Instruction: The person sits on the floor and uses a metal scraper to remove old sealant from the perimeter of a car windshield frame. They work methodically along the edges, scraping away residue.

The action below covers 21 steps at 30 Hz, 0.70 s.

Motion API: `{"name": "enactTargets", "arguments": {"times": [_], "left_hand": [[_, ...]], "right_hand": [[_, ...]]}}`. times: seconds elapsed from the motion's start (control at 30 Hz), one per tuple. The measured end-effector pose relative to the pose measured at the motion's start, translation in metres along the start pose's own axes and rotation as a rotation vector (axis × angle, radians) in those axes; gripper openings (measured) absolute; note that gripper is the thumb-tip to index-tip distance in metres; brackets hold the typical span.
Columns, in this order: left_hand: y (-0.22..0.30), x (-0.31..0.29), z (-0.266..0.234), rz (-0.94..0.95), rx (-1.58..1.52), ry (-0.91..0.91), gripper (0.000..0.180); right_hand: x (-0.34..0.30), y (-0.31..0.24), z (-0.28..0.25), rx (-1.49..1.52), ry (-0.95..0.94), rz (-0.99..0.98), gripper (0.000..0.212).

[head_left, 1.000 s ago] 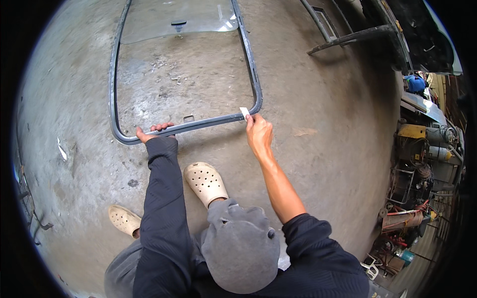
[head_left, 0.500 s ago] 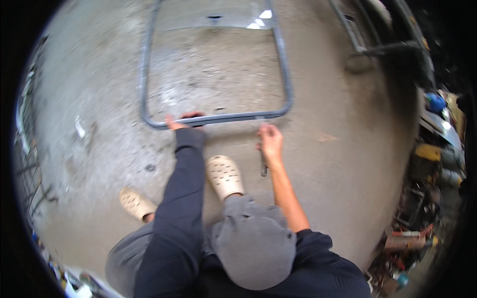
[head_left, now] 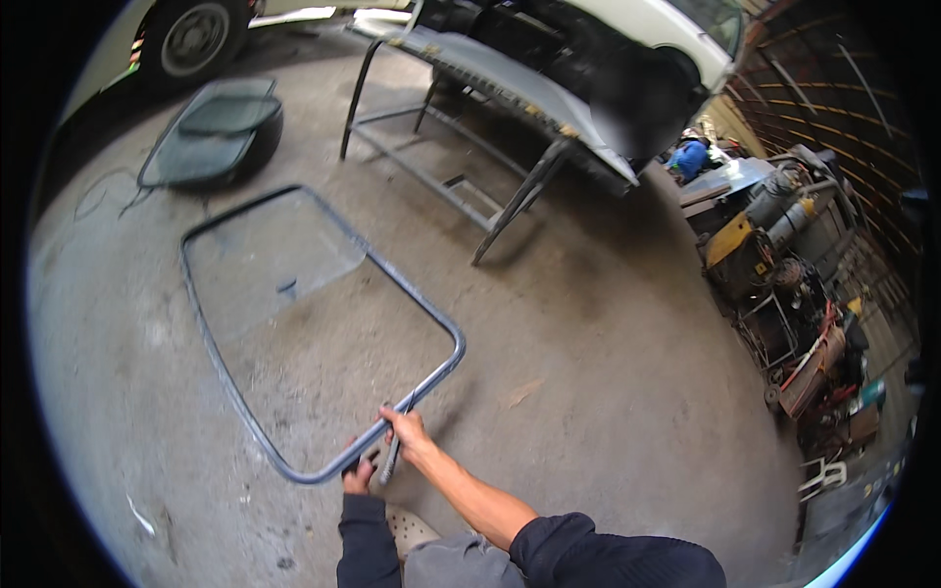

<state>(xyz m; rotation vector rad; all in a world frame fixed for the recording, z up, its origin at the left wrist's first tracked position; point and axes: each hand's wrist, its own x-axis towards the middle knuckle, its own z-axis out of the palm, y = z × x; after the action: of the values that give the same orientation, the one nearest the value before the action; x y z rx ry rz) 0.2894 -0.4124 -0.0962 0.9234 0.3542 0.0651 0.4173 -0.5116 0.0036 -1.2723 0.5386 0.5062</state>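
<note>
A large rounded window frame [head_left: 415, 297] with a grey-blue rim is tilted in front of me, its near short edge raised at my hands. A clear glass pane [head_left: 250, 260] fills its far part and bears a small dark fitting. My left hand [head_left: 359, 477] is closed round the near edge from below, its fingers partly hidden by the rim. Just to the right, my right hand [head_left: 409, 431] is closed on a slim tool with a dark handle [head_left: 389, 464], against the same edge. The tool's tip is too small to make out.
Beyond the frame lie dark window panes [head_left: 211, 132] on the concrete floor. A metal work table [head_left: 480, 73] stands ahead, with a pale vehicle and a wheel [head_left: 194, 39] behind. Cluttered equipment, including a yellow machine [head_left: 733, 245], lines the right side. My beige clog [head_left: 407, 529] shows below.
The view has swung up and to the right, bringing the table and vehicle in. My right hand, apart from the rim before, is now at it, closer to my left hand.
</note>
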Motion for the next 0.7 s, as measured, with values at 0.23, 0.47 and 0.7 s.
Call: {"name": "enactTargets", "arguments": {"times": [0.23, 0.47, 0.7], "left_hand": [[0.061, -0.021, -0.11, -0.352, -0.576, 0.147, 0.075], [0.154, 0.058, -0.091, -0.106, -0.216, 0.305, 0.066], [0.051, 0.086, 0.007, -0.193, -0.067, 0.591, 0.053]], "right_hand": [[-0.029, -0.059, -0.039, -0.142, 0.107, -0.218, 0.024], [-0.064, -0.049, -0.044, -0.154, -0.028, -0.174, 0.021], [-0.048, -0.043, -0.137, 0.067, 0.028, -0.287, 0.021]]}}
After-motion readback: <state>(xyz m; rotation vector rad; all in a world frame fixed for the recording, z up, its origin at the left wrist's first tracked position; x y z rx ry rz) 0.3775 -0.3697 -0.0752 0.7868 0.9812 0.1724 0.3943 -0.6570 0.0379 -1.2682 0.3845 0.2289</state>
